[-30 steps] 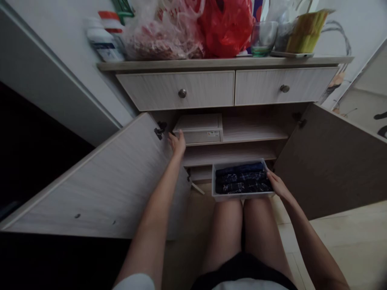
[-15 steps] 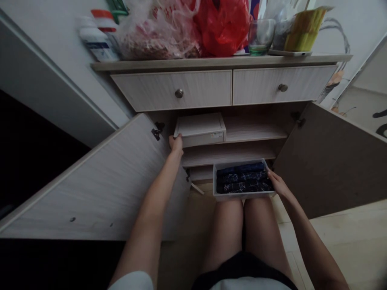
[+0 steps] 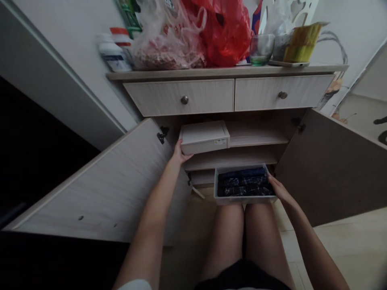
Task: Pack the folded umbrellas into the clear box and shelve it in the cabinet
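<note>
My left hand (image 3: 182, 153) is closed on the near left corner of a white lidded box (image 3: 204, 139), thumb at the side and fingers beneath. The box sits at the left of the upper cabinet shelf (image 3: 256, 133), its front tilted out past the shelf edge. A small label shows on its front. My right hand (image 3: 276, 187) grips the right end of a translucent storage bin (image 3: 245, 199), which rests on my knees. Dark blue and black plaid cloth rolls (image 3: 242, 181) lie in the bin side by side.
Cabinet doors stand open at the left (image 3: 121, 181) and right (image 3: 329, 169). Two closed drawers (image 3: 187, 98) are above. On the cabinet top stand white bottles (image 3: 113, 56), a clear plastic bag (image 3: 169, 48), a red bag (image 3: 225, 36) and a glass (image 3: 261, 46).
My left hand has slipped lower and under the white box's corner, and the box's front now juts farther out. The right hand still holds the bin on my knees. The view has shifted slightly.
</note>
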A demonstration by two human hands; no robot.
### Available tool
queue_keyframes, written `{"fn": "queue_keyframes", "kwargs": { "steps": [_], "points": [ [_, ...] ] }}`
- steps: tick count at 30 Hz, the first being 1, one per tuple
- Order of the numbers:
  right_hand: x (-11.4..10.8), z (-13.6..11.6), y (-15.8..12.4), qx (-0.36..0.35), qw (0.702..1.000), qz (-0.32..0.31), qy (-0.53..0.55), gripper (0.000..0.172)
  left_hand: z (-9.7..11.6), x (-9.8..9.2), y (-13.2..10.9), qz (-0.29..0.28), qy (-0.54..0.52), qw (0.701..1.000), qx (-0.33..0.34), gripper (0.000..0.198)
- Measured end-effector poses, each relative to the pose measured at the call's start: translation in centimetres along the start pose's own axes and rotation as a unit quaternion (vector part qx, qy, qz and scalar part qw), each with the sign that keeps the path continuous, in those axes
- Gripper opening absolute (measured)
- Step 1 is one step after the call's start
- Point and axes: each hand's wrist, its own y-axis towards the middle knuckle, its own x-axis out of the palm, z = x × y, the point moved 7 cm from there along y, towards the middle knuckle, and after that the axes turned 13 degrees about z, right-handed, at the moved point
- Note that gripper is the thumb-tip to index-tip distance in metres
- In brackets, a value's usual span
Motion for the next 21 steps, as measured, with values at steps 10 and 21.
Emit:
{"fn": "queue_keyframes", "kwargs": {
  "steps": [10,21],
  "points": [
    [-2.4,1.3,0.0,0.040,0.997,0.055,0.048,0.070,-1.7,-8.0,-5.2,0.053,-0.033,0.998,-0.001,0.044],
    [-11.8,-3.4,2.1,0.041,0.979,0.190,0.067,0.046,-2.6,-10.3,-7.6,0.025,-0.023,0.999,-0.009,0.043]
  ]
}}
